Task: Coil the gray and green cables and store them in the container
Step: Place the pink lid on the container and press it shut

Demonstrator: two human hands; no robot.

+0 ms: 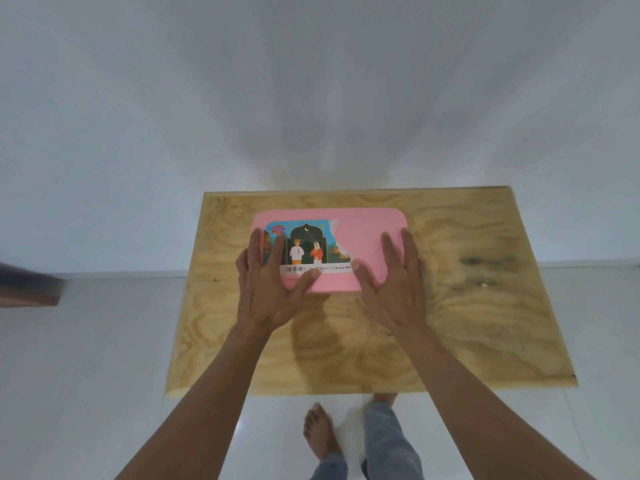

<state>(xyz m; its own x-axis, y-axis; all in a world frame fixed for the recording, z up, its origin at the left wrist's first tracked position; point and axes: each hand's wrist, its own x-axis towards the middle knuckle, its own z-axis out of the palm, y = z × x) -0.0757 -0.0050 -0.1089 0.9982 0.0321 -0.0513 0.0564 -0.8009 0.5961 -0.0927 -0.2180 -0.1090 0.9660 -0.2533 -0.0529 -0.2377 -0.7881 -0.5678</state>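
A pink container (360, 233) with its lid on stands on the wooden table (478, 306). The lid carries a colourful, partly torn sticker (304, 251) on its left half. My left hand (270, 282) lies flat on the lid's left side with straight fingers, thumb along the near edge. On the right part of the lid rests my right hand (394, 275), fingers spread and flat. No gray or green cable shows anywhere; the closed lid hides the inside of the container.
The plywood tabletop stands against a white wall (311, 98) on a white tiled floor. My bare feet (322, 431) and jeans show below the near table edge. A dark blurred object (27, 285) juts in at the far left.
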